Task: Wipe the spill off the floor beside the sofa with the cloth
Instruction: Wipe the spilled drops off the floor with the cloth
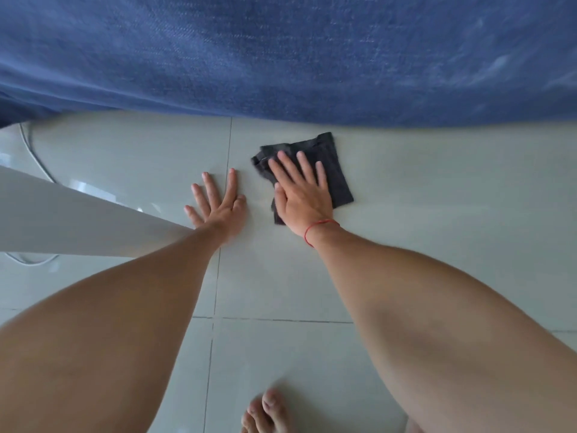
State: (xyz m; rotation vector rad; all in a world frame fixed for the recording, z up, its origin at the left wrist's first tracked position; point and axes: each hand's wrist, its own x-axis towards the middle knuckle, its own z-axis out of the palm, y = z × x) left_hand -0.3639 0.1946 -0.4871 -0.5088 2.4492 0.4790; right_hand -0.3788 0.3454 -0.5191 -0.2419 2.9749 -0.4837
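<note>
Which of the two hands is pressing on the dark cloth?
The right hand, with the red string at its wrist, lies flat on the dark cloth. The left hand rests on bare floor tile.

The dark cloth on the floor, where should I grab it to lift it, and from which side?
Take the dark cloth by its far right corner near the sofa, coming from the right. That part lies flat and uncovered on the tiled floor, while the right hand presses flat on its near left part. The left hand rests on bare tile.
</note>
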